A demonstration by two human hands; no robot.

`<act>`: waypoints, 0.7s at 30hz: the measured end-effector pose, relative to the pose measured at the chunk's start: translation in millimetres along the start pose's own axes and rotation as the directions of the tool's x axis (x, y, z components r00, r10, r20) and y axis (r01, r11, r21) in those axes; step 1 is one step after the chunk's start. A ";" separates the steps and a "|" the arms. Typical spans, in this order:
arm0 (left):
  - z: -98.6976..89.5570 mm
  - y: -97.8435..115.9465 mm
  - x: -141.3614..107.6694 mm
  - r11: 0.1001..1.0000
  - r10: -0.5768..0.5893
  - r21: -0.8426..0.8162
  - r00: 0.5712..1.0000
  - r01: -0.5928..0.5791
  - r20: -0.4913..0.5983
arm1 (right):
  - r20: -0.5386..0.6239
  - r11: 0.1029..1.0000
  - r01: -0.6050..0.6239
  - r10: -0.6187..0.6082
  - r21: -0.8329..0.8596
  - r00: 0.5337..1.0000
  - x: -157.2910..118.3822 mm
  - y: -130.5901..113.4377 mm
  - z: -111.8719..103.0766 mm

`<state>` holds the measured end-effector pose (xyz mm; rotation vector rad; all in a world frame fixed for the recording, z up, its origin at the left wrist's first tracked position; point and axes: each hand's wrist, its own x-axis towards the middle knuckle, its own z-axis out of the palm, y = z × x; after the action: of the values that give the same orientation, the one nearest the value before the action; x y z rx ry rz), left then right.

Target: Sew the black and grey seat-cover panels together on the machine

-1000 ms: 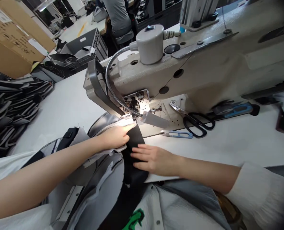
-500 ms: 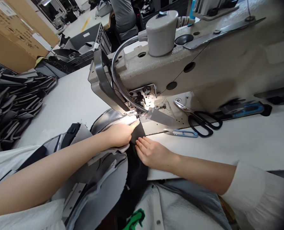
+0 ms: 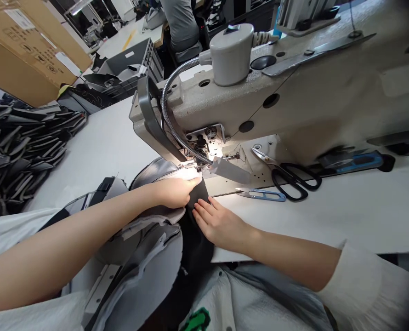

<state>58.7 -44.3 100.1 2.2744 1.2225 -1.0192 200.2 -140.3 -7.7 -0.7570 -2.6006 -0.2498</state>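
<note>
My left hand (image 3: 175, 191) is closed on the edge of a grey padded bag piece (image 3: 149, 285), its forefinger stretched toward the lit needle area of the sewing machine (image 3: 187, 103). Under that area runs a black fabric panel (image 3: 195, 246), which hangs down over the table's front edge. Flat on this panel, just right of my left hand, rests my right hand (image 3: 221, 223) with fingers extended. The bulky bag piece bunches beneath my left forearm, with a black buckle (image 3: 104, 186) on it. The needle tip itself is hidden by glare and the presser foot.
Black-handled scissors (image 3: 290, 181) and blue thread snips (image 3: 264, 195) lie right of the needle on the white table (image 3: 345, 211). A heap of grey-black pieces (image 3: 21, 151) is at left. Behind stand a grey crate (image 3: 135, 66), a cardboard box (image 3: 28, 50) and a seated person (image 3: 182, 25).
The view has shifted slightly. My right hand's fingers have spread a little on the black panel, with the forefinger lifting apart. My left hand stays by the needle area.
</note>
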 end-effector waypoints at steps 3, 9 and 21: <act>-3.4 -2.7 6.5 0.997 0.036 -0.059 0.999 -0.038 -0.037 | 0.013 1.000 0.009 -0.009 0.008 1.000 0.8 3.6 2.4; -0.8 5.9 17.5 0.995 -0.014 -0.102 0.985 -0.004 -0.172 | 0.100 0.992 -0.040 0.028 0.120 0.995 13.3 19.2 2.7; 5.0 6.9 -19.5 0.989 -0.129 -0.077 0.991 0.126 -0.032 | 0.081 0.951 0.127 -0.155 0.284 0.985 19.0 -1.7 7.2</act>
<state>55.2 -62.2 111.0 2.1910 1.4125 -0.9624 182.3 -130.8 -5.9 -0.4967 -2.7110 0.1159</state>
